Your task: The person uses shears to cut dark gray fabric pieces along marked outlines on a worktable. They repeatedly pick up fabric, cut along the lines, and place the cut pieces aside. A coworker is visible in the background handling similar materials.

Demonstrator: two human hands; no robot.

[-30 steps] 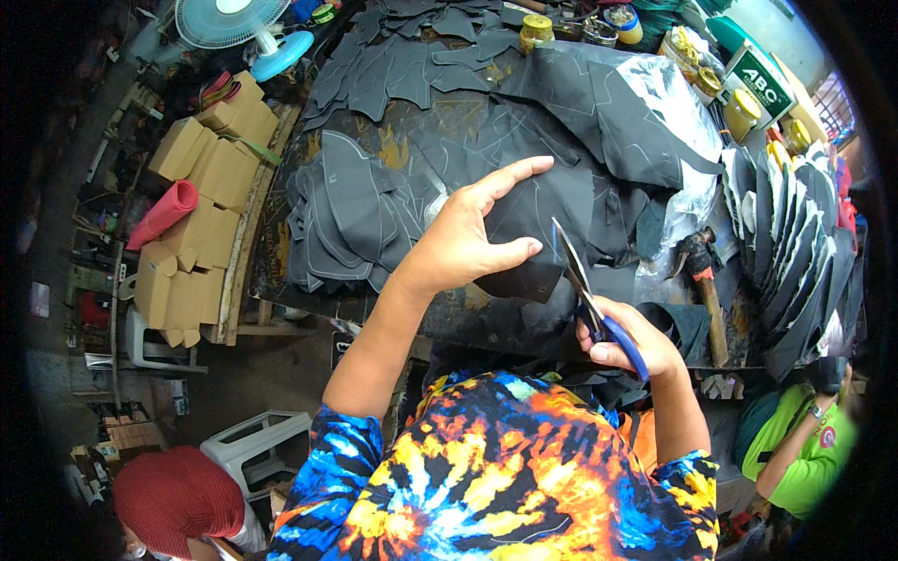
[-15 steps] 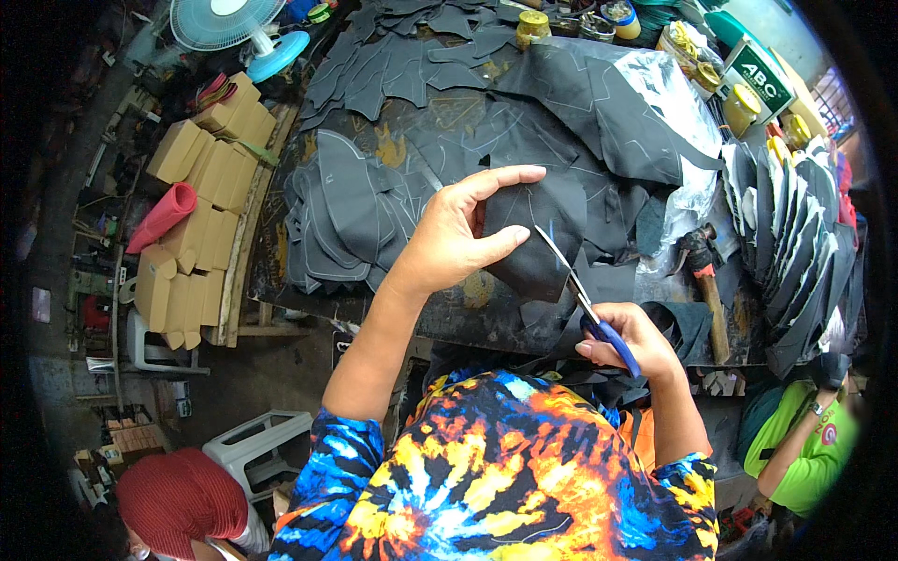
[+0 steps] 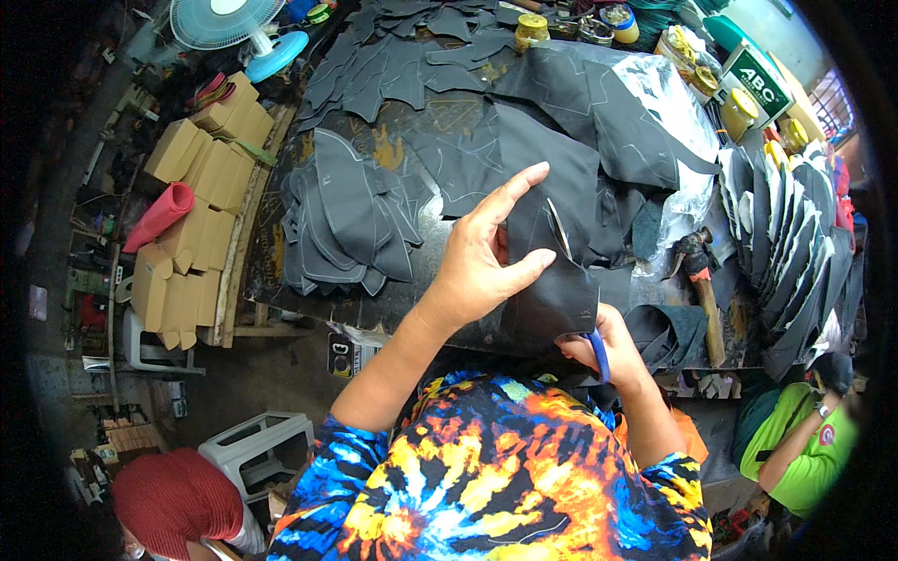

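My right hand point(image 3: 613, 348) grips scissors by their blue handle point(image 3: 600, 356). The blade point(image 3: 558, 227) pokes up through a black leather-like sheet point(image 3: 547, 304), whose near part covers the rest of the scissors. My left hand point(image 3: 486, 252) holds this sheet at its left side, thumb and forefinger stretched apart over its face; the other fingers are mostly hidden. Pale outlines are drawn on the black material. Left of my hand, a stack of curved black cut pieces point(image 3: 348, 210) lies on the dark table point(image 3: 426, 323).
More black pieces point(image 3: 402, 70) cover the table's far side. A hammer point(image 3: 706, 290) and upright lined pieces point(image 3: 786, 243) lie to the right, with yellow-lidded jars point(image 3: 739, 112) behind. Cardboard boxes point(image 3: 201, 224) and a fan point(image 3: 224, 23) are at left. Two people point(image 3: 182, 505) work nearby.
The scissors have turned more upright, their lower part now behind the sheet. My left hand has shifted right and slightly down; the sheet now spreads over more of the space between my hands.
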